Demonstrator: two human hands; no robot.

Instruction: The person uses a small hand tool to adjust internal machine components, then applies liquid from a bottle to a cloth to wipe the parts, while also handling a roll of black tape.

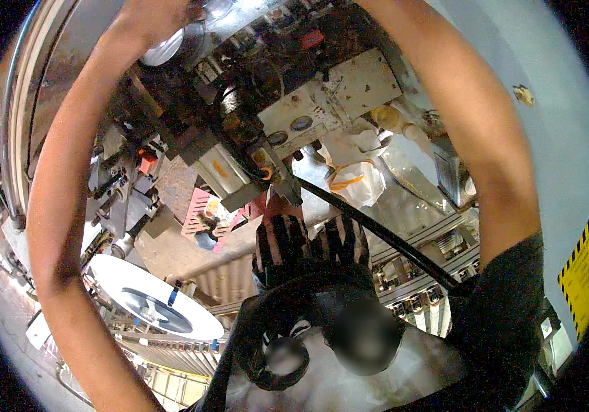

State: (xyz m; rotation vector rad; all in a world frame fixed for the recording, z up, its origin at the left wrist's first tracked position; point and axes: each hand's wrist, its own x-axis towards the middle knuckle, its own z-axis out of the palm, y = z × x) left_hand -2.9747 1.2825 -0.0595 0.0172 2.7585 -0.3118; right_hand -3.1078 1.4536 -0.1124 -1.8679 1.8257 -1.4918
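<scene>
My left arm bends up along the left side, and my left hand [178, 11] is only partly in sight at the top edge. Its fingers are cut off or lost in shadow, so I cannot tell what they hold. Just below that wrist is a round white disc-like part [164, 49] on the dark machine [222, 75]. My right arm reaches up the right side and leaves the picture at the top, so the right hand is out of sight. Between the arms are a stained metal plate [349, 89] with round openings and a grey metal block [222, 172].
A white reel [106, 275] stands at lower left, beside rows of rollers. A pink slotted tray [198, 209] and a crumpled clear plastic bag [370, 182] lie below the machine. One black bar [377, 237] slants toward my right sleeve. At far right hangs a yellow sign [586, 275].
</scene>
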